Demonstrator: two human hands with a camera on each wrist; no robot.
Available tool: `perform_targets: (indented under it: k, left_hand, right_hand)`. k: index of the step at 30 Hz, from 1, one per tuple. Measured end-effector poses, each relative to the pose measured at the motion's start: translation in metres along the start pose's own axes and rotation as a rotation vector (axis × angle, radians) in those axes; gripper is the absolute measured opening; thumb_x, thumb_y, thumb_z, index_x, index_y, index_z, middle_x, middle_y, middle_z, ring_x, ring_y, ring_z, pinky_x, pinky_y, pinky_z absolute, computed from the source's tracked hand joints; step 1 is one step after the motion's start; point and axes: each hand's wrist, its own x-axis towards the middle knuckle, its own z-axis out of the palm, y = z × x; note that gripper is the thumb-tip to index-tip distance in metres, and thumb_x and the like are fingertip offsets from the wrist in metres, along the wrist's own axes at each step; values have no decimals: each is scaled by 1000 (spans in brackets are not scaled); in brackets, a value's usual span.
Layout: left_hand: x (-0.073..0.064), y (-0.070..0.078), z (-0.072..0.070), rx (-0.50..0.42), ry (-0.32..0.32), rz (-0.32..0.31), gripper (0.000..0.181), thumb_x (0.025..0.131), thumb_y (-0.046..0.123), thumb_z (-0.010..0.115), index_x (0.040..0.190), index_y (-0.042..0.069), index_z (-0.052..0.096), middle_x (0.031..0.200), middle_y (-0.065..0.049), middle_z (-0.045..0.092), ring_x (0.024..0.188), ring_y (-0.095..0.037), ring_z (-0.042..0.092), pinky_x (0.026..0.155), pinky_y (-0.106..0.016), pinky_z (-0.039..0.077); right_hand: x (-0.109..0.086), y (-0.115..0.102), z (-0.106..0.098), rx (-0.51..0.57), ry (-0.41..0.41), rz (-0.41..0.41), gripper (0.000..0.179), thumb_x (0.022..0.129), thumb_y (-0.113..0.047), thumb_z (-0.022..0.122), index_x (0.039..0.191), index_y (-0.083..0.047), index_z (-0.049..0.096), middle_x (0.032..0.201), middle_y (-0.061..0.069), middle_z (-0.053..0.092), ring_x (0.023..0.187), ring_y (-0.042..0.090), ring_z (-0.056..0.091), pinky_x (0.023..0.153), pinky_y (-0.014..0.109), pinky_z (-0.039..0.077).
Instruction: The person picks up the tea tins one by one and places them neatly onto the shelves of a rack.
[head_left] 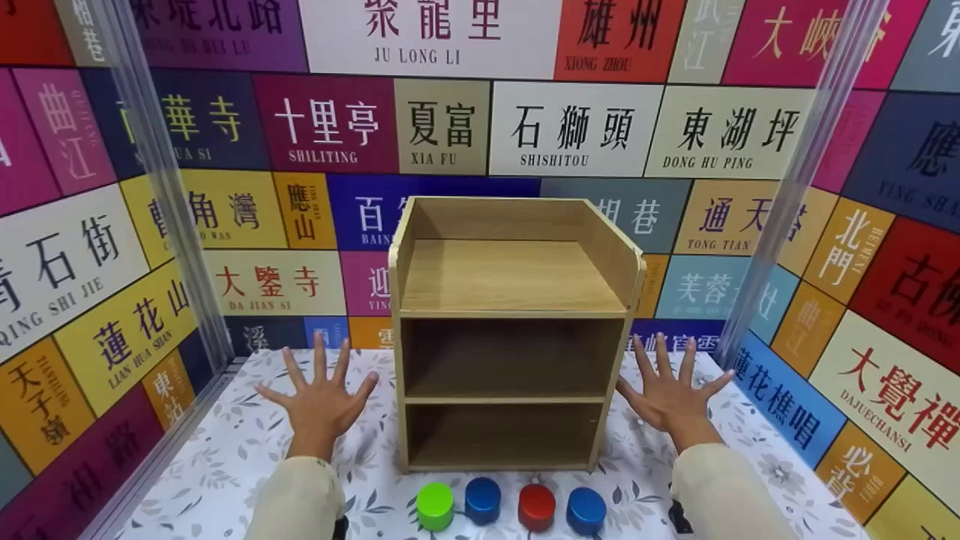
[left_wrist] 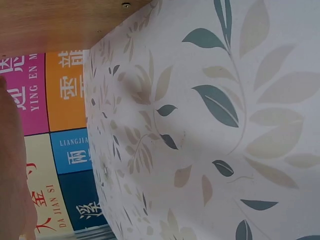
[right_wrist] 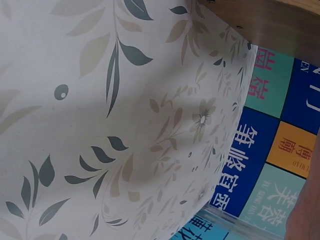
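Observation:
My left hand [head_left: 321,405] is spread with straight fingers to the left of a small wooden shelf [head_left: 510,315], holding nothing. On the other side of the shelf, my right hand [head_left: 671,394] is spread the same way, also holding nothing. In front of the shelf stand a green cylinder [head_left: 435,506], a blue cylinder [head_left: 482,500], a red cylinder [head_left: 537,507] and a second blue cylinder [head_left: 586,511] in a row. Only an edge of the left hand [left_wrist: 15,170] shows in the left wrist view, and an edge of the right hand [right_wrist: 305,200] in the right.
The shelf has a walled top and two open compartments below. A white leaf-patterned cloth [head_left: 217,465] covers the table. Panels with colourful place-name signs [head_left: 322,124] enclose the back and sides, with metal posts [head_left: 172,210] at the corners.

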Motion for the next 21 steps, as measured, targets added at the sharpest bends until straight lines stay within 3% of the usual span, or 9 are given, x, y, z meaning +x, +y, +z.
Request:
perform_targets:
  k: [5,8,10,12,14,15,17,21]
  left_hand:
    - [-4,2,-7,-25,-6,24,90,87,89,21,162,44,-5,170,0,-24,147,-50,-33,86,-85,-31]
    - [-5,7,-19,-82,19,39,85,91,85,22,162,44,-2,172,0,-15,151,-50,-24,89,-83,-31]
    - [-7,13,-27,-152,54,55,81,94,81,23,163,42,4,173,-1,-5,155,-51,-11,98,-86,-23]
    - [-10,20,-34,-253,109,88,75,99,74,26,164,38,16,173,-6,12,156,-49,10,110,-86,-3]
    - [-14,28,-40,-394,160,137,69,103,65,31,162,31,29,167,-11,29,150,-45,30,115,-78,21]
    - [-16,32,-43,-472,184,164,65,104,61,35,160,28,35,162,-12,37,145,-42,39,114,-72,31]
    - [-21,38,-49,-628,212,221,57,106,51,42,156,24,44,150,-13,48,133,-36,52,107,-60,45]
    - [-34,50,-60,-876,176,275,54,104,40,56,154,24,45,142,-10,52,122,-31,59,96,-51,54]
  right_hand:
    - [-6,4,4,28,-12,-14,96,86,-90,17,162,-37,-11,170,12,-16,144,50,-36,81,74,-42]
    - [-9,6,5,70,-9,-39,93,89,-86,21,163,-37,-9,172,15,-2,149,54,-23,90,79,-37]
    - [-13,8,5,76,-9,-71,91,93,-83,24,165,-33,0,169,20,19,153,54,1,101,86,-21]
    - [-21,11,5,62,-12,-119,86,97,-77,29,165,-26,17,158,24,41,145,54,33,109,86,14]
    - [-30,13,6,48,-10,-176,76,101,-69,35,160,-21,35,141,24,60,125,50,58,93,74,46]
    - [-35,13,6,42,-6,-207,71,101,-65,39,155,-19,43,132,22,67,112,45,66,79,66,54]
    - [-46,11,8,56,-8,-257,59,101,-60,48,145,-21,54,116,14,73,95,33,71,60,49,55]
    - [-68,-2,14,95,-49,-314,49,94,-62,58,129,-27,60,93,-3,71,73,11,62,54,32,46]
